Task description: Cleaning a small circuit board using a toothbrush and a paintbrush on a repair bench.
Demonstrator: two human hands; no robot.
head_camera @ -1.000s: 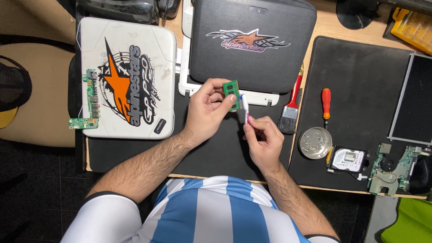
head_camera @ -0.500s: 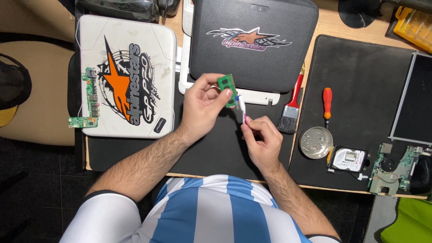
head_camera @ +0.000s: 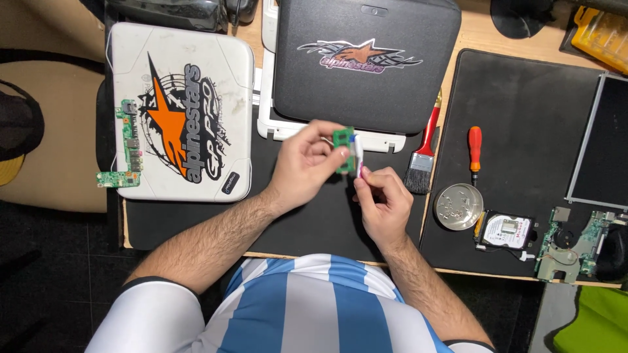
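your left hand (head_camera: 302,163) pinches a small green board (head_camera: 343,149) by thumb and fingertips, held above the black mat (head_camera: 307,222) in front of the black case (head_camera: 366,62). your right hand (head_camera: 383,199) grips a white eraser (head_camera: 358,155) between pressed fingers, tip on the board's right edge. over the last second the board has turned slightly and the eraser has shifted along that edge, so the rubbing looks under way, not finished. brush (head_camera: 422,157) and screwdriver (head_camera: 475,151) lie untouched to the right.
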